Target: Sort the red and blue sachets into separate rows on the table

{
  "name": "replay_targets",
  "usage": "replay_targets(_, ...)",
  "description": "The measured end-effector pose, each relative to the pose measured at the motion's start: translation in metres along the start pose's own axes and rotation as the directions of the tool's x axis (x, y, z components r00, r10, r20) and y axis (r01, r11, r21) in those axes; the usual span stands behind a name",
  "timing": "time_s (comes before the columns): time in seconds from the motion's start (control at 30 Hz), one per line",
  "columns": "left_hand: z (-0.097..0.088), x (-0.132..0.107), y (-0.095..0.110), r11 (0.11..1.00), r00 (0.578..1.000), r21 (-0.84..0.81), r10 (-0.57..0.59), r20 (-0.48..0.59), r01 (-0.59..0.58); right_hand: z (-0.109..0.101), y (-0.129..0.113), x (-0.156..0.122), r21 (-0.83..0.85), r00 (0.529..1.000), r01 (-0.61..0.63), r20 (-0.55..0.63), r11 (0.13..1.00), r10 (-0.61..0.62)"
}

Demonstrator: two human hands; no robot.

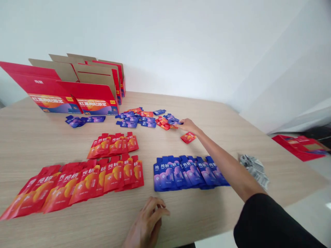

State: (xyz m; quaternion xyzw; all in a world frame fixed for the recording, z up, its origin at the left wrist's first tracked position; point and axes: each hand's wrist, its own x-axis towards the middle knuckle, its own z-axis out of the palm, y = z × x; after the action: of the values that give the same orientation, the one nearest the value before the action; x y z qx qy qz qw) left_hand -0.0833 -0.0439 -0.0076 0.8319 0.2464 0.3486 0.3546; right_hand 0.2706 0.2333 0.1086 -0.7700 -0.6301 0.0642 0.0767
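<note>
My right hand (188, 125) reaches far across the table, its fingers closed on a blue pouch (177, 123) at the right end of a loose mixed pile. Red pouches (163, 123) lie under and beside those fingertips. A single red pouch (188, 137) rests just below my right wrist. Near the front edge, my left hand (146, 222) is loosely curled with thumb apart and holds nothing. Above it spreads an overlapping row of blue pouches (190, 173), partly hidden by my right forearm. Red pouches (113, 174) overlap in a long row to the left.
Open red cartons (97, 100) stand at the back left. Before them lie blue pouches (74, 121). A shorter red row (113, 144) sits mid-table. Black-and-white printed labels or packets (254, 170) lie right of my forearm. Beyond the right edge is another red box (301, 146).
</note>
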Motion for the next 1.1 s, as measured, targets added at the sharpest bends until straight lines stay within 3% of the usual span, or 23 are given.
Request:
replay_targets(0.1,0.0,0.002,0.003,1.0,1.0,0.028,0.005,0.005,-0.005,-0.004,0.024,-0.072,0.107,0.993,0.078,-0.098,0.991,-0.068)
replay_targets(0.2,0.003,0.006,0.003,1.0,0.999,0.028,-0.006,-0.045,0.008,0.004,0.029,-0.15,0.197,0.967,0.136,-0.24,0.971,-0.087)
replay_targets(0.33,0.01,0.014,0.004,0.999,0.995,0.031,0.017,-0.094,-0.014,0.031,0.006,-0.237,0.118,0.915,0.149,-0.394,0.982,-0.091)
replay_targets(0.43,0.013,0.018,0.009,0.999,0.999,0.04,0.011,-0.041,-0.009,0.054,-0.018,-0.273,0.051,0.911,0.066,-0.41,0.996,-0.039)
replay_targets(0.53,0.015,0.017,0.014,0.999,1.0,0.042,-0.018,0.003,0.018,0.07,-0.035,-0.29,0.018,0.914,-0.047,-0.403,0.999,0.05)
replay_targets(0.67,0.016,0.013,0.014,0.999,1.0,0.046,0.008,-0.021,-0.007,0.076,-0.049,-0.299,-0.015,0.902,-0.165,-0.406,0.986,0.145)
replay_targets(1.1,0.016,0.011,0.011,0.998,0.999,0.064,-0.005,-0.052,0.009,0.069,-0.052,-0.307,-0.066,0.939,-0.167,-0.316,0.984,0.138)
